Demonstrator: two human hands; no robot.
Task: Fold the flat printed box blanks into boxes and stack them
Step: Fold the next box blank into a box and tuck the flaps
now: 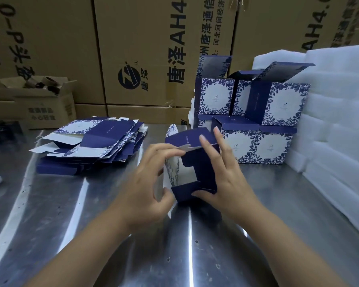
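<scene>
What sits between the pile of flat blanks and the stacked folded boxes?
In the head view, the half-folded box, pinched by the left hand and steadied by the right hand, with bare metal table around it.

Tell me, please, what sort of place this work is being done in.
Probably a packing area in a warehouse or small factory: large shipping cartons stand stacked behind a steel worktable, flat box blanks lie piled on it, and white foam sheets are stacked at the right.

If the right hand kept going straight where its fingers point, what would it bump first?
Probably the folded boxes stacked behind, though depth is unclear. The right hand is touching the half-folded box.
</scene>
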